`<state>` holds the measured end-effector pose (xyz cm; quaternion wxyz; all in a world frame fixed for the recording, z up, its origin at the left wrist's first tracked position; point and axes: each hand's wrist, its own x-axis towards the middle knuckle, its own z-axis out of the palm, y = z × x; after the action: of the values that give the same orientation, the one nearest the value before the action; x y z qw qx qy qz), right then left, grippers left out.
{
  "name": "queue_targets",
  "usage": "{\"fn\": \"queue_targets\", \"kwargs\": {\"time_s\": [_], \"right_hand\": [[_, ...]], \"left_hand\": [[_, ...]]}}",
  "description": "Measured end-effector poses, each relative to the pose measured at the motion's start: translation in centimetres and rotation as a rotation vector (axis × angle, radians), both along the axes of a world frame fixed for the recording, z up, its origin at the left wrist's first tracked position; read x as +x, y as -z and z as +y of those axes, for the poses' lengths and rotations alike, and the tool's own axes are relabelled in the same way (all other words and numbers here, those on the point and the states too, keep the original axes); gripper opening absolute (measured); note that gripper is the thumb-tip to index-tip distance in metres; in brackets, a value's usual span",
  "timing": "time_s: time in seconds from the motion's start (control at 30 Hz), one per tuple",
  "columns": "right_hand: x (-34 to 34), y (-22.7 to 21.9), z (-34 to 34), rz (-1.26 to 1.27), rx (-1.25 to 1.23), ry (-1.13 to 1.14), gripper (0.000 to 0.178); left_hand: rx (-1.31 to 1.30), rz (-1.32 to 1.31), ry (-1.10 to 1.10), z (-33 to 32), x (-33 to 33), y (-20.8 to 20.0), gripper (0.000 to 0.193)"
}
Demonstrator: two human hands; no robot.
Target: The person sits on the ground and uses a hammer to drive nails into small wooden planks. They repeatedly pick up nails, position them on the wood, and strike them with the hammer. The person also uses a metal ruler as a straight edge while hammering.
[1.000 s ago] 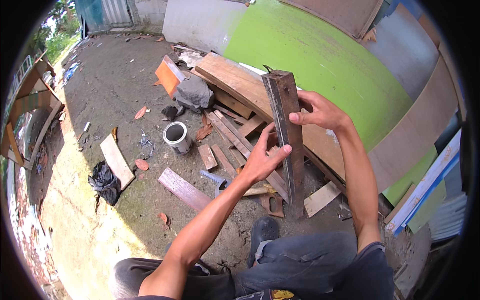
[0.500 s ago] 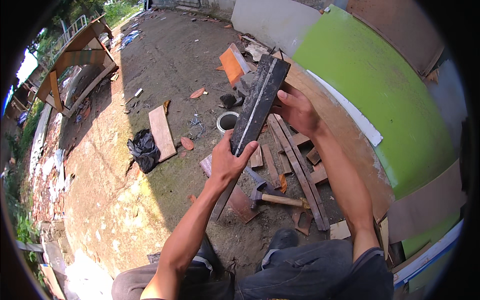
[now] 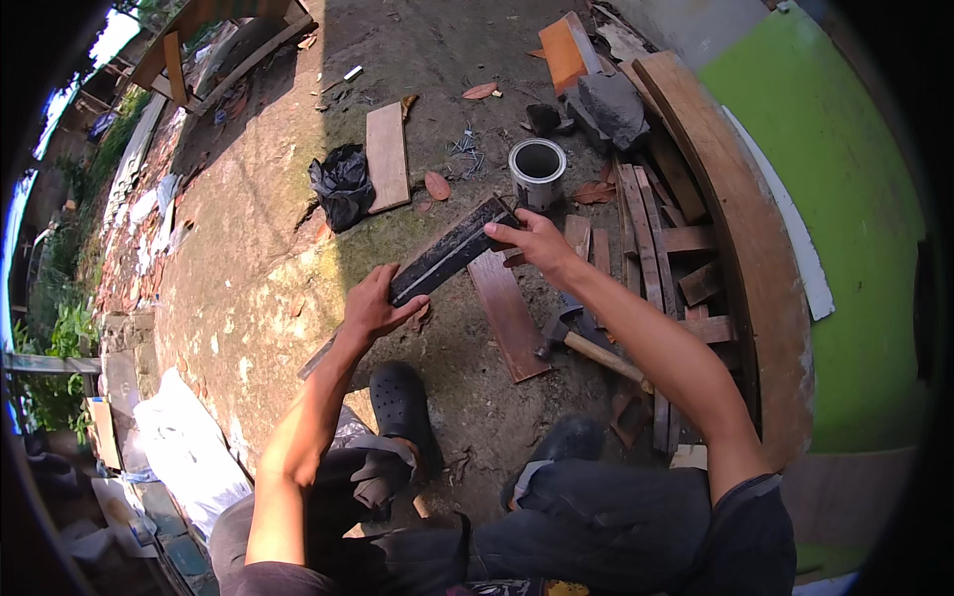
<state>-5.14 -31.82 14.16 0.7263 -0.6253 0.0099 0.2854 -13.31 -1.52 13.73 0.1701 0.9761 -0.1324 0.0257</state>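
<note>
A long black plank (image 3: 447,253) with a pale stripe along its length lies slantwise between my hands, above the ground. My left hand (image 3: 373,303) is closed around its lower part, and a thin end sticks out beyond my left wrist. At the upper end my right hand (image 3: 537,243) grips the edge with the thumb on top; its other fingers are partly hidden. Beneath the plank a reddish-brown board (image 3: 509,323) rests on the ground. To its right lies a hammer (image 3: 601,358) with a wooden handle, partly covered by my right forearm.
An open metal can (image 3: 538,164) stands beyond my right hand, near loose nails (image 3: 465,149) and grey stones (image 3: 611,109). A black plastic bag (image 3: 343,187) touches a light board (image 3: 388,159). Wood strips (image 3: 646,228) are piled at right, beside a large brown panel (image 3: 755,248).
Both hands have brought the plank lower and to the left, tilting it flatter. My right hand has moved to its upper end. The view has shifted downward, showing more of my legs.
</note>
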Motion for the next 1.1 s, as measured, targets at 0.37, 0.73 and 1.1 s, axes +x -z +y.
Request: {"fn": "queue_targets", "kwargs": {"time_s": [0.37, 0.73, 1.1], "right_hand": [[-4.9, 6.4, -5.7, 0.160, -0.206, 0.040, 0.056], [-3.9, 4.9, -12.2, 0.242, -0.198, 0.395, 0.052], [-3.3, 3.9, -15.6, 0.157, -0.181, 0.689, 0.053]], "left_hand": [[-0.046, 0.638, 0.141, -3.1, 2.1, 0.7, 0.064], [-0.561, 1.151, -0.103, -8.1, 7.6, 8.2, 0.080], [-0.489, 1.172, 0.208, -13.7, 8.6, 1.0, 0.062]]}}
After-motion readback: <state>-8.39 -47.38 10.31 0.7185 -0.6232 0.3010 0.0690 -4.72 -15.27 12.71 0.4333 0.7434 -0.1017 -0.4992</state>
